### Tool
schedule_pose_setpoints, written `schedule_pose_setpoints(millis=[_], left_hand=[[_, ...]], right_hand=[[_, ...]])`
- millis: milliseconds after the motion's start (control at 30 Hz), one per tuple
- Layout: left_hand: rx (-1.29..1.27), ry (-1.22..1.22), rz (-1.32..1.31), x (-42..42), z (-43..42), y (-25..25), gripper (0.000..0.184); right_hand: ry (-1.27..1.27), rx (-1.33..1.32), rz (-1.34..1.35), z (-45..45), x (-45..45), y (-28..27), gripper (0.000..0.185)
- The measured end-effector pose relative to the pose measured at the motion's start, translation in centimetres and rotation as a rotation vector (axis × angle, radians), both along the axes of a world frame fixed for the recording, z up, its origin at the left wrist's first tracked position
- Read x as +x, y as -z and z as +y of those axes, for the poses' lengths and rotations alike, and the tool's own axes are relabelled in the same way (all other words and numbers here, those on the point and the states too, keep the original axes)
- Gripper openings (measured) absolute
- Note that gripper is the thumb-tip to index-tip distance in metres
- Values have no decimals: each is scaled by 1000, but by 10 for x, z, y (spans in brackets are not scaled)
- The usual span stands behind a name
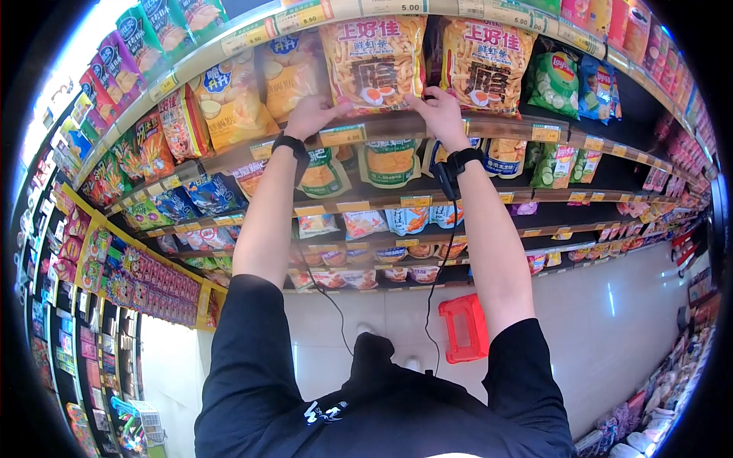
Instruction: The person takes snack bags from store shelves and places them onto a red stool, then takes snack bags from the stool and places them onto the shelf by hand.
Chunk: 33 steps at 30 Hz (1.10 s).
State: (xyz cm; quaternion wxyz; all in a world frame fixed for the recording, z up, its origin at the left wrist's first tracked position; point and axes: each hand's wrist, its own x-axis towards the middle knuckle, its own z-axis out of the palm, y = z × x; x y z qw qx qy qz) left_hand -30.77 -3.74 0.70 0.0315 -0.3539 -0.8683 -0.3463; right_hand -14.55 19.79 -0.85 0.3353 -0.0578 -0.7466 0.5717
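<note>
Black shirt fabric [382, 420] lies nearest the camera, well below the prawn cracker bag [374, 65]. That bag stands upright at the front of its shelf [500, 127], printed face outward. At its lower left corner is the left hand [314, 117]; at its lower right corner, the right hand [441, 120]. Both are partly curled, thumbs at the bag's bottom edge; I cannot tell whether they pinch the film or merely press it.

Good handling here probably means light, even pressure at both corners, so the bag neither twists nor tips; a hard squeeze could crush the contents. Right of the bag, across a dark gap, stands a matching bag [486, 61], which the right knuckles should clear. Close on its left, the yellow chip bag [289, 69] leaves the left fingers little room.
</note>
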Motion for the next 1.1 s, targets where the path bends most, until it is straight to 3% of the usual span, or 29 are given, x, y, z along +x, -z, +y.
schedule_pose_setpoints(millis=[167,267,600,700,733,933,967,1100], left_hand=[[1,-4,4,-3,0,2,63],[5,10,-26,-2,1,0,49],[67,-8,-93,18,-2,-13,49],[158,51,-93,14,-3,-10,50],[145,40,-83,19,-4,-13,43],[180,118,-23,20,-11,-20,46],[171,128,-18,18,-13,-23,49],[191,160,-22,16,-18,-32,50]], right_hand=[[7,10,-5,1,-2,1,46],[12,11,-2,1,-2,1,45],[-89,-12,53,-2,1,-2,45],[-66,20,61,1,-7,2,37],[-70,20,55,0,-5,1,36],[-29,32,-48,-5,1,-17,36],[28,156,-52,-3,-2,-17,39],[17,149,-15,5,-16,-13,26]])
